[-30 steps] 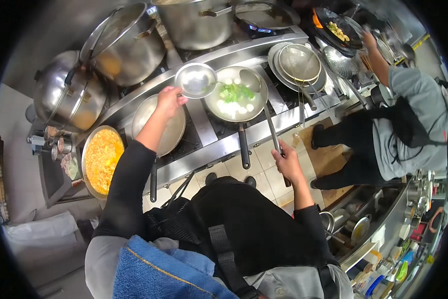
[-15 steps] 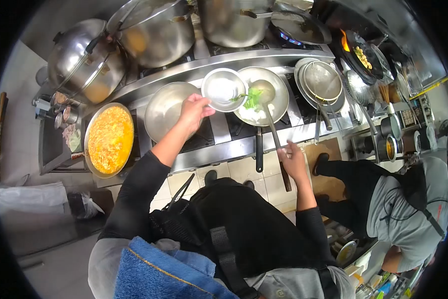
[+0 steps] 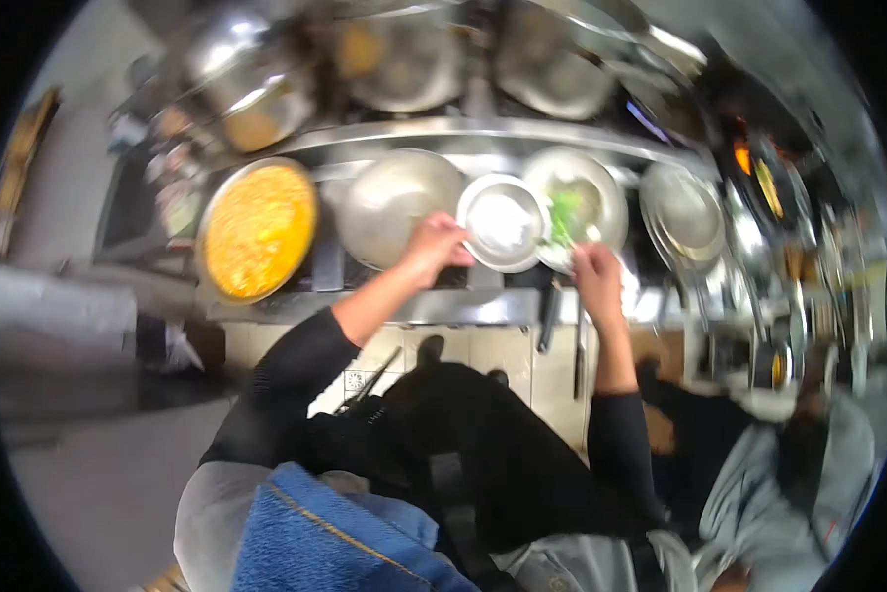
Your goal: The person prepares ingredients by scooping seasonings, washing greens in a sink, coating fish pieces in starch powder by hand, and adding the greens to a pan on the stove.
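Note:
My left hand [image 3: 434, 250] pinches the near-left rim of a small metal bowl [image 3: 503, 222], which hangs over the stove front. To its right, a pale round pan [image 3: 613, 187] holds chopped greens [image 3: 564, 217] and something white. At that pan's front rim is my right hand [image 3: 599, 281], its fingers drawn together; blur hides what is in them. A ladle handle [image 3: 579, 360] runs below that hand, toward me. Behind my left hand stands a wide metal pan [image 3: 394, 197].
Orange-yellow food [image 3: 259, 232] fills an oval-looking pan at left. Large steel pots [image 3: 404, 69] line the back. Stacked strainers [image 3: 688, 217] stand at right, with a flaming wok [image 3: 767, 183] beyond. Another person [image 3: 809, 474] is bent over at lower right.
The view has shifted and blurred. My right hand has moved up from the ladle handle's lower part to the pan's front rim, its fingers closing. My left hand still holds the bowl.

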`<state>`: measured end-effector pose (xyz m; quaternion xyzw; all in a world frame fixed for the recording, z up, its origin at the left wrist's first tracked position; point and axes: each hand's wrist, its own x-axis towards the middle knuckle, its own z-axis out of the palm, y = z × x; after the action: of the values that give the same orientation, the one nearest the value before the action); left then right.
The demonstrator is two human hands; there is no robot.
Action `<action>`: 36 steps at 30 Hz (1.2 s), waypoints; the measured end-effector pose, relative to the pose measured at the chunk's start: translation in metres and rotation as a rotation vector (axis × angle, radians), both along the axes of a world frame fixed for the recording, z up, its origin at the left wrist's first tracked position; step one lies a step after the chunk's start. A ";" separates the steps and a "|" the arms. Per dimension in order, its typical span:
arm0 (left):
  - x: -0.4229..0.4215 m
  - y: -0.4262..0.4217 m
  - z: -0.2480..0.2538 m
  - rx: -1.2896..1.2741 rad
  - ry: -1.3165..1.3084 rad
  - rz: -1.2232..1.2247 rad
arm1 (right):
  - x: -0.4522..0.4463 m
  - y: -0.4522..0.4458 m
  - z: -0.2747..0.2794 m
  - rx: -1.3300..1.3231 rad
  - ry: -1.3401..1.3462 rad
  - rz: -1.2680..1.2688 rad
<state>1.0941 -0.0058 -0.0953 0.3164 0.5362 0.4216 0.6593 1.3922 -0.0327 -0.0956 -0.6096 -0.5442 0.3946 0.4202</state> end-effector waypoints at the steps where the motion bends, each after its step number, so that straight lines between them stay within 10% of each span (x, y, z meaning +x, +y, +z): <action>1: -0.010 -0.004 -0.010 -0.016 -0.140 0.024 | 0.005 -0.003 0.003 -0.072 0.022 0.039; 4: -0.033 -0.041 -0.014 0.030 -0.204 0.094 | -0.012 -0.031 0.040 -0.073 0.880 0.197; 7: -0.060 -0.114 0.006 -0.015 -0.116 0.334 | -0.044 -0.037 0.044 -0.254 1.070 0.300; 20: -0.143 -0.533 -0.069 0.110 -0.294 1.684 | -0.297 -0.141 0.019 -0.704 0.168 1.352; 27: -0.170 -0.682 -0.067 0.202 -0.357 2.123 | -0.463 -0.198 -0.157 -0.430 -0.274 1.610; 36: -0.213 -0.809 -0.059 0.278 -0.410 2.405 | -0.568 -0.294 -0.215 -0.001 -1.077 1.972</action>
<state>0.8812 -0.8152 -0.1546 -0.3841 0.3237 0.8568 -0.1166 0.8238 -0.3264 -0.3108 -0.0035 -0.8992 0.2399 -0.3659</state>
